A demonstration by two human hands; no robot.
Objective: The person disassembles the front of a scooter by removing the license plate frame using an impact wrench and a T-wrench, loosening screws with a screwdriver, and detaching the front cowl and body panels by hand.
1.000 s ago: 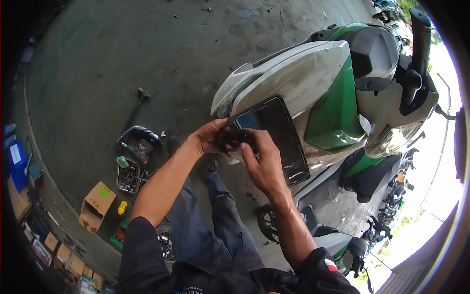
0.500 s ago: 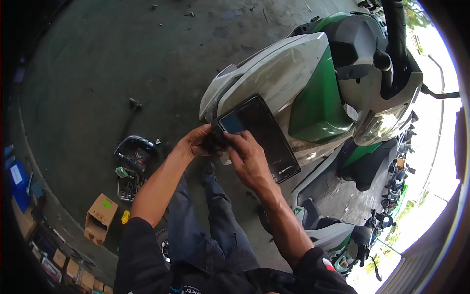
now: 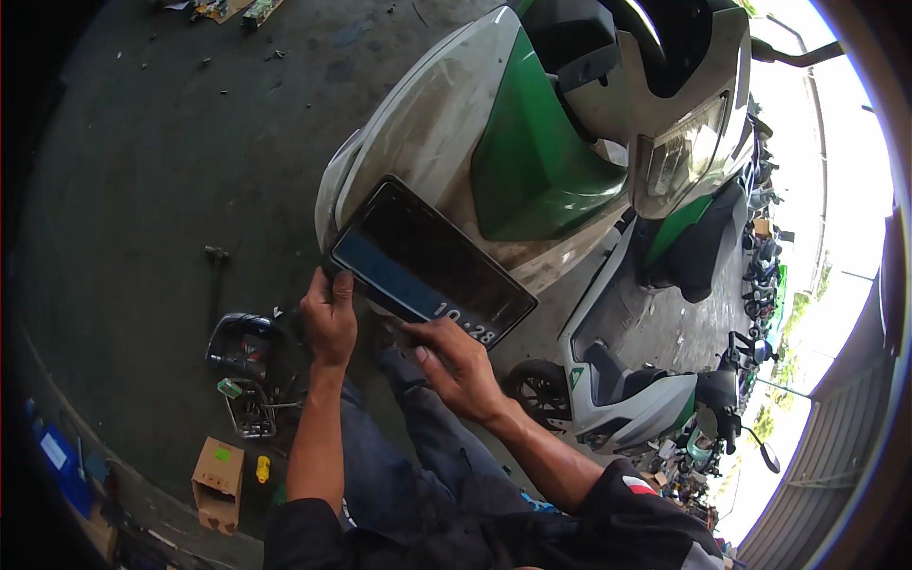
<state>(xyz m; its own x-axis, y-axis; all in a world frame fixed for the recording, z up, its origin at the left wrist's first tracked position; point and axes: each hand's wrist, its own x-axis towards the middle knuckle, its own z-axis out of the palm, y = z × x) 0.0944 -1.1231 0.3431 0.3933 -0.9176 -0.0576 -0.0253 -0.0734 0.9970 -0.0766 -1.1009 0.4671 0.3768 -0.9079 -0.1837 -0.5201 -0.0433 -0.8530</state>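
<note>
A dark tablet point(image 3: 432, 256) with a black frame is held at a slant in front of me, its screen lit with the digits 10:28. My left hand point(image 3: 330, 318) grips its lower left corner, thumb on the edge and the other fingers mostly hidden. Along the lower edge, near the digits, my right hand point(image 3: 461, 370) is bent against the tablet, forefinger on the rim and thumb just below. Directly behind the tablet stands a white and green scooter point(image 3: 546, 152) with dirt on its panels.
A second scooter point(image 3: 632, 399) stands at the right, with more parked bikes beyond. On the floor at left lie a black scooter part point(image 3: 242, 344), a metal frame point(image 3: 252, 413), a cardboard box point(image 3: 217, 470) and a yellow bottle point(image 3: 263, 468).
My right hand has slid from the tablet's left corner along its lower edge. The left hand has shifted onto the corner. The tablet has tilted, and its clock digits show. My view has turned right.
</note>
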